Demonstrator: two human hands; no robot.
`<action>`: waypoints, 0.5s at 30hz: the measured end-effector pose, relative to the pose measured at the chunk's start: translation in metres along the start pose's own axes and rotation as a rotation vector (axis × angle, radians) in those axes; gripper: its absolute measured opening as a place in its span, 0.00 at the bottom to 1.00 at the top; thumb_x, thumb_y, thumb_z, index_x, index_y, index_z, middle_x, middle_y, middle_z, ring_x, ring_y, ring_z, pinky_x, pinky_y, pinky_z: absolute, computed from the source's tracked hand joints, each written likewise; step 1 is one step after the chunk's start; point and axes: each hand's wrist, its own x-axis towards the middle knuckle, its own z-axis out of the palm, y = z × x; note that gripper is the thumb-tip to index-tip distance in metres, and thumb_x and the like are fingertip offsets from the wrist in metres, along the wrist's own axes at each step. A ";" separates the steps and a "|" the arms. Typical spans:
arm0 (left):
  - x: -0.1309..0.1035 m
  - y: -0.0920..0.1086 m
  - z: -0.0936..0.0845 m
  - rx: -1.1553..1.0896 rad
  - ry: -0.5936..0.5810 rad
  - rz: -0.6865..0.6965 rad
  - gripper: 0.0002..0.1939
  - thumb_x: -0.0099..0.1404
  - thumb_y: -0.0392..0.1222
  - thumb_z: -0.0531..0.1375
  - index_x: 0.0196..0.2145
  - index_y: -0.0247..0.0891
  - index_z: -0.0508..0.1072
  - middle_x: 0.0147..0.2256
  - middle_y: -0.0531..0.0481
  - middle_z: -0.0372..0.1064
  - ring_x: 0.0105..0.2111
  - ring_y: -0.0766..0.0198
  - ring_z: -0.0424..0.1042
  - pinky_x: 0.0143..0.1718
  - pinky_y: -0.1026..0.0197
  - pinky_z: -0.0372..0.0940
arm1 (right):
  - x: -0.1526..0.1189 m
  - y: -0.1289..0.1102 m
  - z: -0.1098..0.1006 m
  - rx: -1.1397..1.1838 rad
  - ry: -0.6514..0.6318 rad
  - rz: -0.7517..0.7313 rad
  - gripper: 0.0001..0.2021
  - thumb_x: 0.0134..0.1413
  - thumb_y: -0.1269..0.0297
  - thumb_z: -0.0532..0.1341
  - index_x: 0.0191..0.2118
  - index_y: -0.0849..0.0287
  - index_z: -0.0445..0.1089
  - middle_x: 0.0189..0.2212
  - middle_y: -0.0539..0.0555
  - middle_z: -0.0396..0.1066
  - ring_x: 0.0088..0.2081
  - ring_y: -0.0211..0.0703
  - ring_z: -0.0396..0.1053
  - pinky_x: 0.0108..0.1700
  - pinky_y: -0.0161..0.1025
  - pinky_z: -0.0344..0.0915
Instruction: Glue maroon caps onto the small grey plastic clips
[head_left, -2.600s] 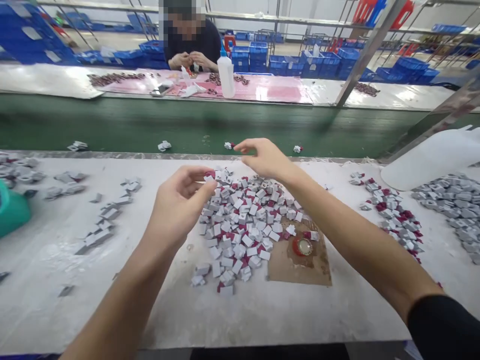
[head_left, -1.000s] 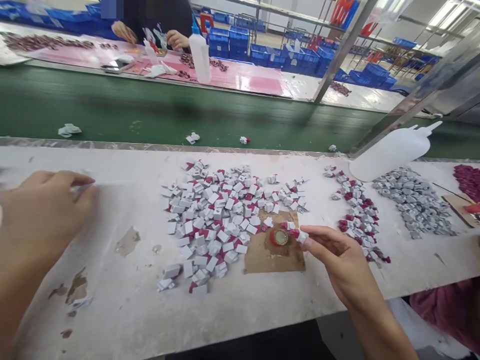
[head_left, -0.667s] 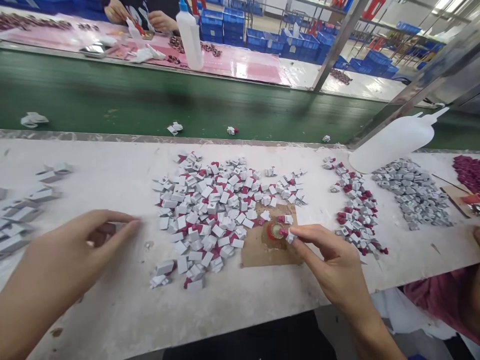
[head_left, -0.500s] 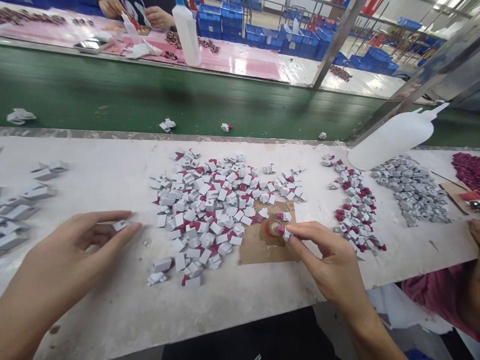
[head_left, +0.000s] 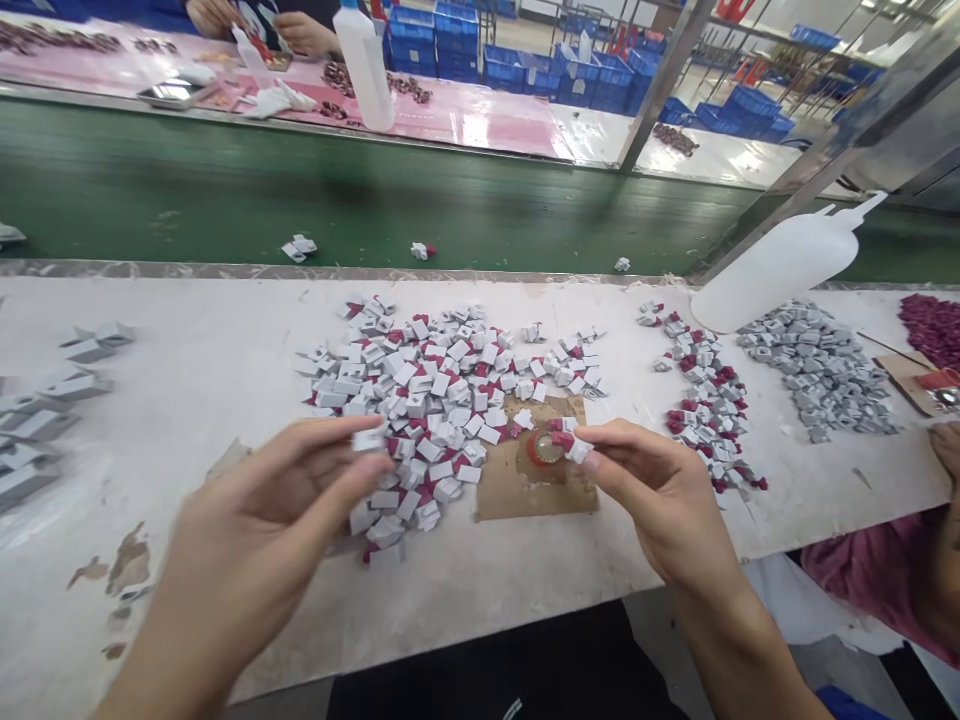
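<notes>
Between the thumb and forefinger of my left hand (head_left: 262,520) is a small grey block (head_left: 368,438), held over the left side of a pile of grey and maroon parts (head_left: 420,375). My right hand (head_left: 675,500) pinches a grey and maroon piece (head_left: 576,447) beside a small round red-rimmed dish (head_left: 543,448). That dish rests on a piece of brown cardboard (head_left: 525,495) at the pile's right edge. The two hands are apart.
Grey blocks (head_left: 37,425) lie at the far left. Right of the cardboard are a strip of joined parts (head_left: 705,400), a white bottle (head_left: 780,265) and a grey pile (head_left: 821,370). A green belt (head_left: 487,215) runs behind. Another person's sleeve (head_left: 877,570) shows at right.
My left hand has moved right with its grey block, to the pile. My right hand has lifted its piece slightly off the dish. Pieces on the green belt have shifted left.
</notes>
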 end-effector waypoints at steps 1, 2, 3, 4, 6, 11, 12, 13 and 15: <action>-0.004 0.015 0.014 -0.088 -0.075 -0.030 0.16 0.69 0.57 0.78 0.51 0.51 0.88 0.42 0.51 0.88 0.40 0.54 0.88 0.43 0.57 0.87 | 0.001 -0.001 0.002 0.095 -0.012 0.042 0.06 0.69 0.60 0.78 0.49 0.41 0.92 0.45 0.51 0.90 0.45 0.47 0.89 0.47 0.41 0.86; -0.007 0.028 0.027 -0.182 -0.148 -0.050 0.16 0.69 0.57 0.79 0.49 0.51 0.88 0.39 0.51 0.88 0.38 0.56 0.88 0.40 0.60 0.86 | 0.001 -0.001 0.005 0.175 -0.027 0.080 0.06 0.69 0.58 0.79 0.49 0.42 0.92 0.46 0.51 0.91 0.46 0.49 0.89 0.50 0.43 0.87; -0.009 0.038 0.039 -0.277 -0.221 -0.064 0.15 0.69 0.56 0.79 0.48 0.50 0.88 0.37 0.51 0.88 0.36 0.57 0.88 0.39 0.62 0.85 | 0.002 -0.002 0.008 0.235 -0.045 0.108 0.07 0.69 0.57 0.79 0.50 0.42 0.92 0.47 0.52 0.91 0.48 0.49 0.90 0.53 0.44 0.87; -0.011 0.045 0.050 -0.358 -0.283 -0.067 0.14 0.69 0.54 0.79 0.48 0.49 0.88 0.36 0.51 0.88 0.36 0.58 0.88 0.40 0.64 0.85 | 0.002 -0.003 0.011 0.275 -0.065 0.130 0.07 0.68 0.56 0.79 0.50 0.43 0.92 0.48 0.53 0.92 0.49 0.50 0.90 0.57 0.45 0.86; -0.011 0.052 0.067 -0.491 -0.368 -0.065 0.10 0.72 0.51 0.78 0.48 0.48 0.88 0.40 0.50 0.89 0.41 0.58 0.90 0.46 0.63 0.86 | 0.003 -0.004 0.015 0.321 -0.102 0.146 0.07 0.69 0.56 0.79 0.50 0.44 0.92 0.49 0.53 0.92 0.52 0.50 0.90 0.61 0.46 0.85; -0.009 0.056 0.086 -0.639 -0.469 -0.052 0.05 0.77 0.44 0.74 0.48 0.46 0.87 0.50 0.48 0.89 0.50 0.57 0.91 0.55 0.61 0.86 | 0.002 -0.001 0.017 0.318 -0.095 0.125 0.07 0.69 0.55 0.79 0.50 0.43 0.92 0.49 0.52 0.91 0.51 0.47 0.89 0.57 0.39 0.84; -0.009 0.056 0.087 -0.644 -0.466 -0.047 0.04 0.77 0.43 0.74 0.48 0.45 0.87 0.49 0.48 0.89 0.50 0.57 0.91 0.55 0.61 0.86 | 0.002 0.000 0.016 0.306 -0.086 0.110 0.07 0.69 0.55 0.79 0.50 0.42 0.92 0.49 0.52 0.91 0.52 0.47 0.89 0.57 0.39 0.84; -0.009 0.056 0.088 -0.645 -0.461 -0.041 0.04 0.76 0.42 0.74 0.48 0.45 0.87 0.48 0.49 0.89 0.49 0.57 0.91 0.55 0.61 0.86 | 0.001 0.000 0.015 0.294 -0.082 0.092 0.07 0.69 0.55 0.79 0.50 0.42 0.92 0.49 0.52 0.90 0.52 0.47 0.89 0.58 0.38 0.84; -0.009 0.055 0.088 -0.642 -0.452 -0.035 0.04 0.76 0.41 0.74 0.48 0.45 0.87 0.48 0.49 0.89 0.49 0.58 0.91 0.54 0.62 0.86 | 0.001 0.000 0.014 0.274 -0.085 0.063 0.06 0.71 0.55 0.78 0.50 0.40 0.92 0.49 0.51 0.90 0.54 0.46 0.88 0.59 0.38 0.83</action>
